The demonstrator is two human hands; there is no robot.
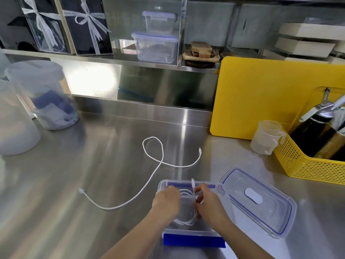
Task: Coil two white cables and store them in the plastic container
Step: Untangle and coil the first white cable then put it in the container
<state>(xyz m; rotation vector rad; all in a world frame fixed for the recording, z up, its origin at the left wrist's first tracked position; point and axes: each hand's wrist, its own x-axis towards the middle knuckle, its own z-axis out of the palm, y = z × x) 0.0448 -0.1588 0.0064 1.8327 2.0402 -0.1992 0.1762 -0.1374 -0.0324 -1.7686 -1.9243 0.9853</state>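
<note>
A: Logging my surroundings. Steel counter (74, 174). Yellow cutting board (261, 98) upright against the back wall, far right.

B: Beside it?

A: Clear measuring cup (266, 137), touching a yellow perforated basket (306, 165) holding dark bottles. Far left, lidded translucent tubs (43, 94). On the shelf (112, 57), two stacked clip-lid boxes (155, 37) and ribbon-tied dark packages (65, 25).

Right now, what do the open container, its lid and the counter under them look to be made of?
The container looks like clear, glossy hard plastic: the coiled white cable shows through its walls. The lid seems the same clear plastic with blue trim, probably a seal. The counter looks like brushed stainless steel, with streaky reflections and glare.
</note>
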